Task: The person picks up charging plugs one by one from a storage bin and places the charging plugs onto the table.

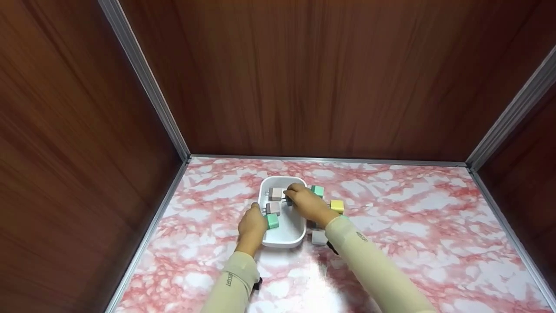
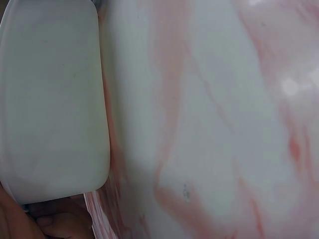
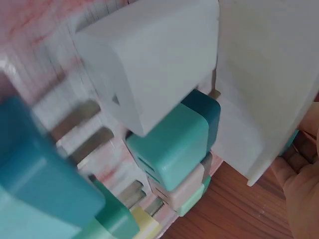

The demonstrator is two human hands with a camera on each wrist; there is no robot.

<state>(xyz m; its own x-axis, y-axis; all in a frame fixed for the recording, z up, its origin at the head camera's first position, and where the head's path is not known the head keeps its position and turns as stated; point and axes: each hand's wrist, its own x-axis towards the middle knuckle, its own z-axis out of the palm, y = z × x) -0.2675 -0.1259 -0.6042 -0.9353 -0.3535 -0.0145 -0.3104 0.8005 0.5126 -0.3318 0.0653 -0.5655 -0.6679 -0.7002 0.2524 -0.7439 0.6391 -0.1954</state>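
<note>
My left hand (image 1: 253, 224) holds the left wall of a white plastic bin (image 1: 284, 238); in the left wrist view, curled fingers (image 2: 65, 225) show below the bin's side. Inside lie two pinkish charger plugs (image 1: 275, 194) and a green charger plug (image 1: 272, 221) near the left wall. Over the bin's right side, my right hand (image 1: 306, 202) pinches a dark charger plug (image 1: 288, 201), largely hidden under the fingers. The right wrist view has that hand (image 3: 304, 184) at its right edge, beyond the bin wall, with a bit of teal by the fingers.
Right of the bin, several charger plugs sit on the pink marbled table (image 1: 417, 243): a green one (image 1: 317, 190), a yellow one (image 1: 336, 206), a white one (image 1: 319, 238) and others partly behind the right arm. Wood-patterned panels (image 1: 295, 78) enclose the back and sides.
</note>
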